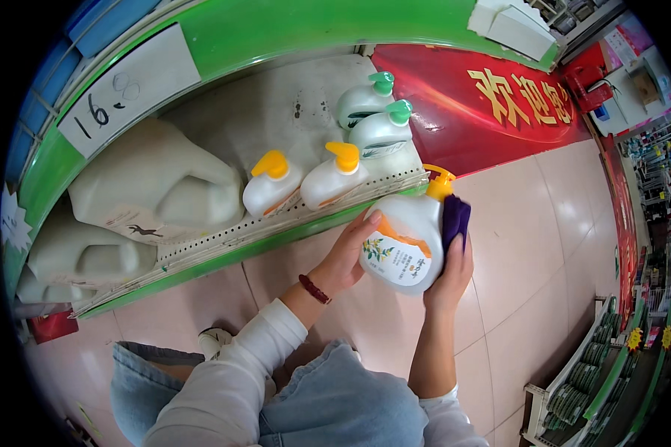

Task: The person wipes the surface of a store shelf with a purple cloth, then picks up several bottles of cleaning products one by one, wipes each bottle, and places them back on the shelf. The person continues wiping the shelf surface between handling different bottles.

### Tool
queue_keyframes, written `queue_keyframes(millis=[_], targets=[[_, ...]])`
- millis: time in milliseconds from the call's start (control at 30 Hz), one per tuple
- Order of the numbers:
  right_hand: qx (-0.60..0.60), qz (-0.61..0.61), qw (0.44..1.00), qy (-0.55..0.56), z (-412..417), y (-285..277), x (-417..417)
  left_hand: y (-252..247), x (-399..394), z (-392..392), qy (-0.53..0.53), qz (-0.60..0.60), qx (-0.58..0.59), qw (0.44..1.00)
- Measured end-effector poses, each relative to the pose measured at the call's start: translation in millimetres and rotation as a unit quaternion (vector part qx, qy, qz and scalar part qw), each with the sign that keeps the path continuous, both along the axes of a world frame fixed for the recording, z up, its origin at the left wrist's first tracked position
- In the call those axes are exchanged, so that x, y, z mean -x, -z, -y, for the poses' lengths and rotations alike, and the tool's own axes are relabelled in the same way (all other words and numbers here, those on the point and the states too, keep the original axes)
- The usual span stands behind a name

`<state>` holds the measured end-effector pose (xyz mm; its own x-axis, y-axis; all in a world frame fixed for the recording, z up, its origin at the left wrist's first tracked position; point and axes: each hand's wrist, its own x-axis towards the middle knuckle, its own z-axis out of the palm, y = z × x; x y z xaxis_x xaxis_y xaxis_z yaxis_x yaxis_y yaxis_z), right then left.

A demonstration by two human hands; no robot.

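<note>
My left hand [344, 254] grips the side of a white pump bottle [402, 246] with a yellow pump head and an orange and white label. On the bottle's other side, my right hand [453, 274] presses a folded dark purple cloth [456, 220] against it. The bottle is tilted a little, in front of the shelf's green edge. Just behind it on the shelf, two smaller bottles with yellow pumps [335, 179] lean side by side. Two bottles with green pumps [380, 134] are farther back.
Large white jugs with handles [156, 184] fill the shelf's left part. A green shelf edge [291, 25] with a handwritten price card [128, 92] runs above. A red banner [481, 106] hangs at the shelf's right end. Stacked goods stand on a rack [579, 374] at lower right, beyond the tiled floor [514, 240].
</note>
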<state>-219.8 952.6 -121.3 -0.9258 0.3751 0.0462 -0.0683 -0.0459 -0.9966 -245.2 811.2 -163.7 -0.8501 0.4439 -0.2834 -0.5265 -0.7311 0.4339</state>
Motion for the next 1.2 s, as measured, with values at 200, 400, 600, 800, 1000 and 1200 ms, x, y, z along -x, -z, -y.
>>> queue_keyframes(millis=[200, 400, 600, 800, 1000, 1200], targets=[[0.288, 0.129, 0.937, -0.149, 4.6, 1.9, 44.3, 13.4, 4.3, -3.2, 0.12, 0.085, -0.269, 0.952], [0.284, 0.122, 0.947, -0.085, 7.6, 31.2, 55.4, 9.7, 9.4, 7.9, 0.147, 0.12, -0.16, 0.969], [0.19, 0.041, 0.981, 0.02, 17.8, 22.7, 55.4, 6.4, 1.2, -10.9, 0.08, -0.021, 0.119, 0.989], [0.015, 0.174, 0.983, -0.061, 14.0, 14.6, 39.0, 1.4, -3.6, 2.0, 0.108, 0.078, -0.059, 0.989], [-0.082, 0.134, 0.987, -0.043, 5.4, 17.8, 22.9, 17.1, 6.3, 10.3, 0.168, 0.096, -0.33, 0.924], [0.103, 0.319, 0.923, -0.19, -22.6, 17.9, 61.3, 9.9, 8.1, 13.9, 0.216, 0.091, -0.276, 0.932]])
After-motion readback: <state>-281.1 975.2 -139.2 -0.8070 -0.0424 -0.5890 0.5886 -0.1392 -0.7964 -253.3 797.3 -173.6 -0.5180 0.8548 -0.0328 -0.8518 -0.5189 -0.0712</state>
